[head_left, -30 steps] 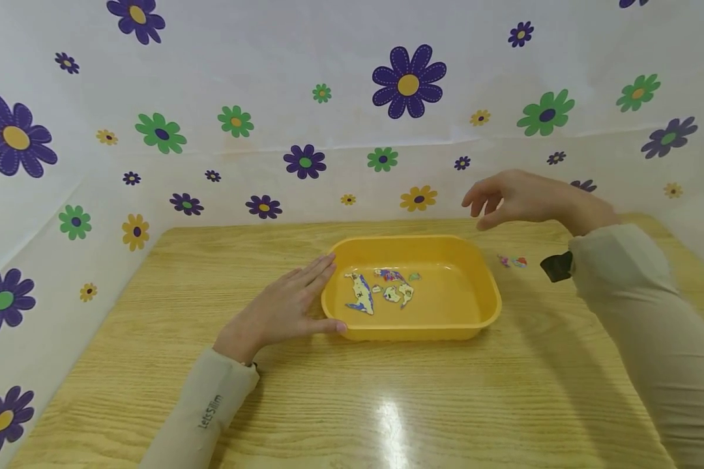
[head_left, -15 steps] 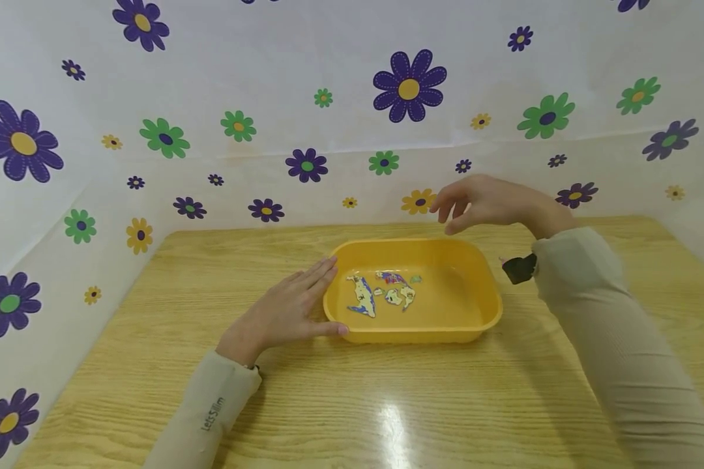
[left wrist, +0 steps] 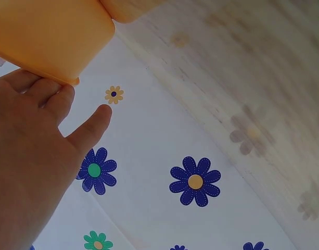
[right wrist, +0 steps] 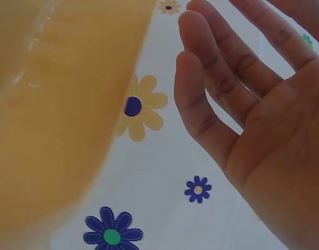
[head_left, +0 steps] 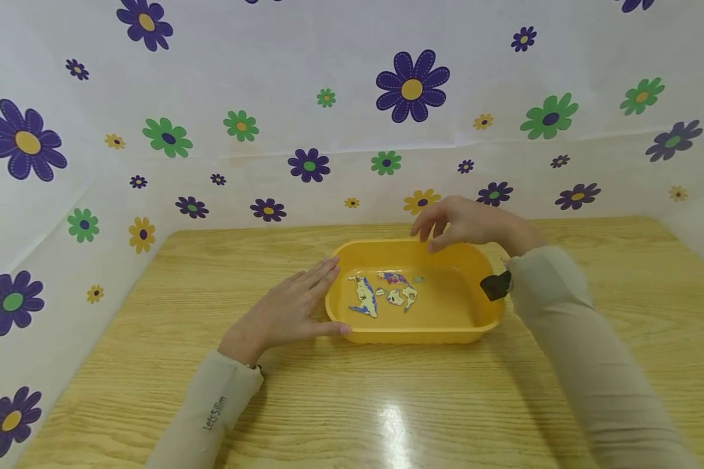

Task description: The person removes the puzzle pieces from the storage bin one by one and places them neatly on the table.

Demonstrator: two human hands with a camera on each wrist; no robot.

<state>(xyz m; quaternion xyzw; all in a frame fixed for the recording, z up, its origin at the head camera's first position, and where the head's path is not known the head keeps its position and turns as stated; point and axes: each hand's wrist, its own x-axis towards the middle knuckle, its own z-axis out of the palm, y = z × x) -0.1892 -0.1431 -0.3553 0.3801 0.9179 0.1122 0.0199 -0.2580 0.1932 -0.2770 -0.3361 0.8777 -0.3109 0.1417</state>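
Note:
A yellow plastic tub sits on the wooden table, with several flat printed cut-out pieces on the left half of its floor. The largest piece is cream with blue edges; a red-and-purple piece and a tiny green piece lie to its right. My left hand rests against the tub's left end, fingers and thumb extended along the rim. Above the far right part of the tub hovers my right hand, fingers loosely bent. In the right wrist view that hand holds nothing.
A white cloth printed with purple, green and yellow flowers hangs behind the table and along its left side. A dark strap end dangles from the right wrist over the tub's right rim, hiding part of the table beyond.
My right hand has moved left and lower, from beyond the tub's right end to over its far rim. Its forearm now hides most of the small colourful pieces on the table. My left hand stays put.

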